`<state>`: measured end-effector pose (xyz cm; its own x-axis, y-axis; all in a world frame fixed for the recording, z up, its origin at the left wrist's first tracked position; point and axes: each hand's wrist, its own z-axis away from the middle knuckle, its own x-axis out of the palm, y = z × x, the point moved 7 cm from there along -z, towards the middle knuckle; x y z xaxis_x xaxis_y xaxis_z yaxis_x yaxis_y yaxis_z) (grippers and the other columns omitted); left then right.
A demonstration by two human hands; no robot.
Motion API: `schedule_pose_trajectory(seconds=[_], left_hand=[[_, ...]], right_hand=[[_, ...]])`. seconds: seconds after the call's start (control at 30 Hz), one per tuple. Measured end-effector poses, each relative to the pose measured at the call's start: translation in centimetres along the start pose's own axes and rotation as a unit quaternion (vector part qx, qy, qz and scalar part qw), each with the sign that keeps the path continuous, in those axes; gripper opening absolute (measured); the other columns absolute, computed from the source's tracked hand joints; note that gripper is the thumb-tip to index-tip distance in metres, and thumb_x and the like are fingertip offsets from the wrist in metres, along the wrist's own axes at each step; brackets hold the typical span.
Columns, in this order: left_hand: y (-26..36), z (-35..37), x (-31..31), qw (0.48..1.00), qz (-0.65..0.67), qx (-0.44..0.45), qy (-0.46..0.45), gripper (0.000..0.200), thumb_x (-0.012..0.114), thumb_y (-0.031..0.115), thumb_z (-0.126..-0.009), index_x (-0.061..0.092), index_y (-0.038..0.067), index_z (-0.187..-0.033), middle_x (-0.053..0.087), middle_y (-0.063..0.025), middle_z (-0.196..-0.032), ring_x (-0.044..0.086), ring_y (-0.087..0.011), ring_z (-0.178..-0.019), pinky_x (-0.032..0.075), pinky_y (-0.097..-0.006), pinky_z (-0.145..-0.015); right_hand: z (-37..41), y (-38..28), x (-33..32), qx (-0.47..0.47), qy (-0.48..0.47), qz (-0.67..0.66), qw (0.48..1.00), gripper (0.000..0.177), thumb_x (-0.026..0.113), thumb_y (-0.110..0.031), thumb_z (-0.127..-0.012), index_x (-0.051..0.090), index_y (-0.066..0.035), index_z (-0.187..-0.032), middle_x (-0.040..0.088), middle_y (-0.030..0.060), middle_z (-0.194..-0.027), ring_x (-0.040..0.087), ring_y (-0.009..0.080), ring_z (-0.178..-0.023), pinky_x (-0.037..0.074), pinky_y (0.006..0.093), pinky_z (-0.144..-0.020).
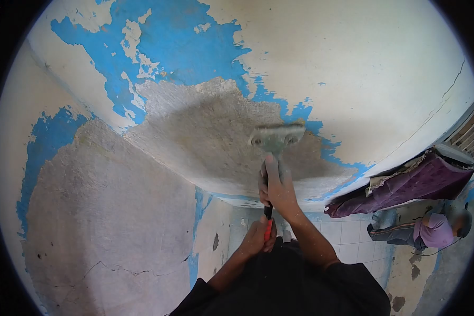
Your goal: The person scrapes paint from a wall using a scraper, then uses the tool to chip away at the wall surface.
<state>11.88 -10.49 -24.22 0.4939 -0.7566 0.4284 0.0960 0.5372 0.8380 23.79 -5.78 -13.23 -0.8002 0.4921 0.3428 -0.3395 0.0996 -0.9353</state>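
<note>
A long-handled wall scraper (276,138) has its wide, dusty blade against the wall, at the boundary between bare grey plaster (210,126) and blue paint (195,47). My right hand (277,185) is closed around the handle just below the blade. Lower down, my left hand (255,236) grips the red and black end of the same handle. Past the blade, cream paint (342,79) covers the wall, with a ragged blue edge between it and the plaster.
Another scraped wall (121,210) meets this one at a corner on the left; a crack runs across it. Purple cloth (405,189) hangs at the right. Below it, a co-worker (432,231) in a pink top is near the tiled surface (347,234).
</note>
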Motion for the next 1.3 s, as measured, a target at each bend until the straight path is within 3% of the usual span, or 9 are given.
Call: schedule_pose_trajectory(seconds=[0.1,0.27,0.4,0.53,0.73,0.93,1.13,1.3], left_hand=[[1.8,-0.6,0.3,0.999,-0.031,0.038,-0.008,0.063,0.023,0.060,-0.097,0.044,0.004,-0.075,0.038,-0.0026,-0.050,0.038,-0.0127,-0.037,0.037,-0.0277,-0.040],[-2.4,0.5,-0.3,1.000,-0.007,-0.016,0.004,0.065,0.019,0.067,-0.094,0.041,0.007,-0.076,0.036,-0.0024,-0.051,0.036,-0.0130,-0.036,0.039,-0.0295,-0.041],[-1.3,0.9,-0.3,0.999,-0.020,-0.023,0.024,0.066,0.019,0.067,-0.093,0.041,0.008,-0.076,0.036,-0.0024,-0.050,0.035,-0.0134,-0.036,0.039,-0.0301,-0.041],[-0.1,0.8,-0.1,1.000,-0.013,-0.013,0.023,0.065,0.021,0.064,-0.095,0.042,0.006,-0.076,0.037,-0.0027,-0.051,0.036,-0.0133,-0.037,0.038,-0.0291,-0.041],[-2.2,0.8,0.0,0.999,-0.003,-0.024,0.024,0.064,0.018,0.065,-0.095,0.040,0.008,-0.074,0.035,-0.0024,-0.050,0.035,-0.0136,-0.036,0.039,-0.0302,-0.041],[0.0,0.6,-0.3,0.997,-0.056,-0.006,0.046,0.065,0.018,0.064,-0.095,0.041,0.007,-0.074,0.036,-0.0025,-0.050,0.036,-0.0137,-0.036,0.039,-0.0301,-0.041],[-2.2,1.5,-0.6,0.998,-0.030,-0.030,0.040,0.065,0.019,0.061,-0.097,0.042,0.006,-0.073,0.037,-0.0026,-0.049,0.035,-0.0135,-0.035,0.038,-0.0299,-0.039],[2.7,0.7,-0.6,0.996,-0.085,0.020,0.031,0.066,0.021,0.058,-0.098,0.044,0.005,-0.068,0.041,-0.0043,-0.049,0.041,-0.0137,-0.038,0.037,-0.0276,-0.039]], right_hand=[[-0.1,-2.0,0.5,-0.022,-0.010,-0.005,1.000,0.043,0.040,-0.044,-0.100,0.038,-0.008,-0.076,0.034,-0.0005,-0.048,0.030,0.0082,-0.034,0.026,0.0254,-0.031],[0.3,2.1,-0.4,0.026,0.001,0.000,1.000,0.043,0.040,-0.044,-0.100,0.038,-0.008,-0.077,0.034,-0.0003,-0.049,0.031,0.0087,-0.033,0.026,0.0258,-0.031],[0.1,1.4,0.3,0.030,-0.011,-0.005,0.999,0.043,0.040,-0.044,-0.099,0.038,-0.007,-0.077,0.033,-0.0005,-0.048,0.032,0.0095,-0.033,0.027,0.0267,-0.031],[-0.2,1.2,0.5,0.010,-0.030,-0.017,0.999,0.043,0.042,-0.044,-0.099,0.038,-0.008,-0.076,0.033,-0.0009,-0.048,0.032,0.0096,-0.033,0.027,0.0270,-0.032],[0.4,3.3,-0.3,0.059,-0.006,-0.013,0.998,0.044,0.042,-0.044,-0.099,0.039,-0.008,-0.075,0.033,-0.0009,-0.048,0.031,0.0091,-0.033,0.027,0.0266,-0.032],[-0.1,0.2,0.7,0.012,-0.027,-0.027,0.999,0.044,0.040,-0.045,-0.099,0.038,-0.009,-0.074,0.033,-0.0006,-0.048,0.030,0.0088,-0.033,0.027,0.0266,-0.032],[0.7,3.2,-0.3,0.058,0.007,-0.028,0.998,0.043,0.039,-0.044,-0.100,0.038,-0.009,-0.076,0.032,-0.0007,-0.048,0.029,0.0088,-0.033,0.027,0.0261,-0.031],[-0.1,-2.5,1.1,-0.028,-0.011,-0.039,0.999,0.044,0.042,-0.042,-0.099,0.040,-0.008,-0.073,0.034,-0.0012,-0.047,0.033,0.0086,-0.033,0.027,0.0260,-0.031]])
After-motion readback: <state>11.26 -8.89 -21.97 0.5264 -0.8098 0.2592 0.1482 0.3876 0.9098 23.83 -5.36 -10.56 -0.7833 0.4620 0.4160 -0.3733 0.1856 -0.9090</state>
